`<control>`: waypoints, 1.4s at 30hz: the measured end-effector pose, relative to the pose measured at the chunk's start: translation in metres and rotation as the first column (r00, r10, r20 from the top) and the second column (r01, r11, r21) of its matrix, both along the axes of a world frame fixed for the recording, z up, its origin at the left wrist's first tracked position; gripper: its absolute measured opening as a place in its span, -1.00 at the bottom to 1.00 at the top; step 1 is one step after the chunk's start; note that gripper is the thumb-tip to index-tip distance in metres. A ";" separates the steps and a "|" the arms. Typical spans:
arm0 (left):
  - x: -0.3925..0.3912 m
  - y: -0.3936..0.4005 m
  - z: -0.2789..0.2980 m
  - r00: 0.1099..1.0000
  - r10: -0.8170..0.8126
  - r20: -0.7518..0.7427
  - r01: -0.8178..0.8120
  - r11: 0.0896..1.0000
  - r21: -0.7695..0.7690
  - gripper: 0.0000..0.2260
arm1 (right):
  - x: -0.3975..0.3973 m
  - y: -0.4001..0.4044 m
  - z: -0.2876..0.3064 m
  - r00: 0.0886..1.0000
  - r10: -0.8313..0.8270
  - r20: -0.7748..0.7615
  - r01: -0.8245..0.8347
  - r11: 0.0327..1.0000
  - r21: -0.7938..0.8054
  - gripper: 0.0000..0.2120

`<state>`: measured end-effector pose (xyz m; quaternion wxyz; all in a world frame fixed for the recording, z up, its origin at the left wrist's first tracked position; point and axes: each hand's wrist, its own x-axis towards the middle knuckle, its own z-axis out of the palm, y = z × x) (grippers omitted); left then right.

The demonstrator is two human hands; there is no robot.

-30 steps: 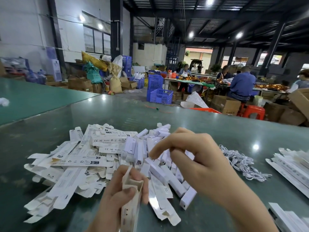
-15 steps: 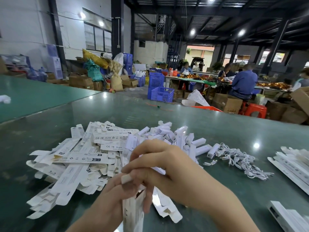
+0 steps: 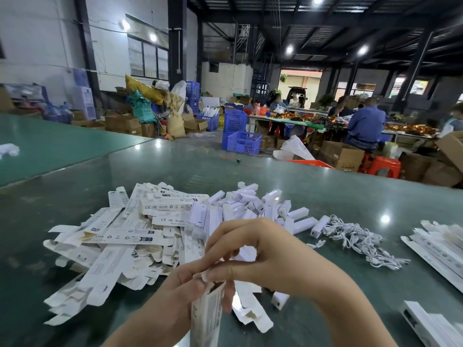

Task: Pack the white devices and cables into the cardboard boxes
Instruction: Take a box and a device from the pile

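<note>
while the left hand (image 3: pixel 183 284) grips an upright narrow box (image 3: pixel 206 314), the right hand (image 3: pixel 260 254) pinches at its open top, hiding what goes in. beyond the hands lies a heap of flat cartons (image 3: pixel 112 236) and white devices (image 3: pixel 250 206); right of them, tangled cables (image 3: pixel 355 239) and stacked boxes (image 3: pixel 436 246).

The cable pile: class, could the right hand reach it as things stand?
Probably yes: the cable pile lies uncovered on the table right of the right hand, but its fingers are busy at the box the left hand holds.
</note>
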<state>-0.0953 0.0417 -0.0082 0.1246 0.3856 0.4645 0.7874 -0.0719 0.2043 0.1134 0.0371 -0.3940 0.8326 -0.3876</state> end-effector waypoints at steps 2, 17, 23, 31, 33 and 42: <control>0.000 0.000 -0.001 0.999 0.013 -0.031 -0.014 1.000 -0.024 -0.62 | 0.000 0.000 -0.001 1.000 0.002 -0.013 -0.002 1.000 0.020 -0.91; -0.002 0.000 -0.007 1.000 -0.009 0.018 0.009 1.000 -0.005 -0.44 | -0.004 0.003 -0.003 0.999 0.005 -0.043 -0.004 1.000 0.028 -0.96; -0.001 -0.001 -0.007 1.000 0.001 0.005 -0.001 1.000 -0.005 -0.56 | -0.006 0.002 -0.004 0.998 -0.011 -0.070 0.015 0.999 0.047 -0.97; -0.006 -0.002 -0.013 1.000 -0.024 -0.010 0.024 0.999 0.024 -0.61 | -0.004 0.001 -0.002 0.995 0.036 -0.098 -0.029 0.997 0.071 -0.97; -0.008 -0.001 -0.015 0.999 -0.045 -0.022 0.046 0.998 0.039 -0.62 | -0.002 0.003 -0.001 0.991 0.047 -0.126 -0.035 0.995 0.096 -0.97; -0.004 0.001 -0.011 0.995 -0.094 0.010 0.094 0.995 0.033 -0.63 | 0.003 0.016 0.004 0.988 0.067 -0.141 -0.027 0.964 0.264 -0.68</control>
